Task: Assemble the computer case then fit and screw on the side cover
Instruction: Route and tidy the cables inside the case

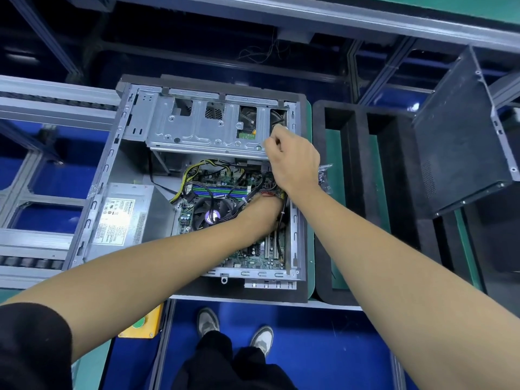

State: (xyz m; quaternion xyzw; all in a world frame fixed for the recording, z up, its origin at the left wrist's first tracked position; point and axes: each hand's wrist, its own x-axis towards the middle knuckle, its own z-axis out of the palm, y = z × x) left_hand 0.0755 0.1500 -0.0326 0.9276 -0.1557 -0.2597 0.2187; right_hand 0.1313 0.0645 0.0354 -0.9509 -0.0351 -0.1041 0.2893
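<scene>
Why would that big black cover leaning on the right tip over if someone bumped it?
The black side cover stands tilted on its edge, so it would probably tip easily. It looks like thin sheet metal: likely stiff, fairly light for its size, with possibly sharp edges.

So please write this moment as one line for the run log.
right hand: at drive cage | left hand: inside case | side cover: off

A green-topped table [309, 192] carries a black foam pad [253, 294] under the open computer case [118, 153], with a slotted black foam tray [360, 175] just beside it.
</scene>
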